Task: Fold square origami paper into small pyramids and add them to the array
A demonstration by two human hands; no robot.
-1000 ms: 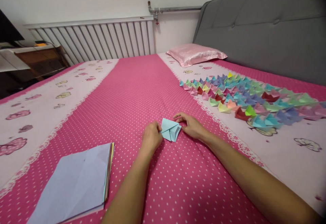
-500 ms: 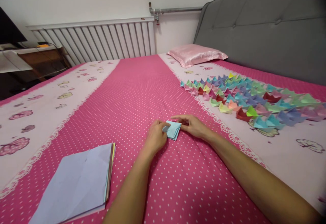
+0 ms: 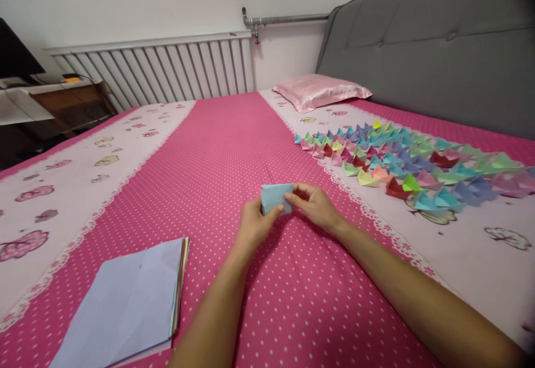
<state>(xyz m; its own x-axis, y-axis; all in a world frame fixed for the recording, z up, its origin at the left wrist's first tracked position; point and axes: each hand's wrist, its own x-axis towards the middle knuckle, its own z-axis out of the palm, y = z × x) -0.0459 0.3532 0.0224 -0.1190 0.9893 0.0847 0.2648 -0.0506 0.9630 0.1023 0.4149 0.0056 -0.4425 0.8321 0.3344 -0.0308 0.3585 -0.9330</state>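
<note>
While both hands close on it from opposite sides, a small folded blue paper (image 3: 273, 196) stands tilted up, its flat face toward the viewer, to the right of and beyond the stack of paper sheets (image 3: 125, 295), the landmark for this view. Left hand (image 3: 254, 224): thumb pressed on the near face at the lower part of the paper, the other fingers curled behind its left side, gripping it. Right hand (image 3: 314, 206): thumb on the near face by the right edge, fingers bent behind the upper right corner, likewise gripping. Whether the paper's lower edge touches the pink dotted bedspread (image 3: 217, 150) cannot be told. The stack itself, topped by a creased lavender sheet, shows differently coloured edges along its right side. Well to the right of the stack, and farther off, stand closely set rows of paper boats (image 3: 398, 188) in red, green, yellow, blue and pink. Beyond the stack, at the far side, are a white radiator (image 3: 154, 69) and, farther right, a pink satin pillow (image 3: 320, 90); a grey padded headboard (image 3: 434, 56) rises at the far right of the stack.
</note>
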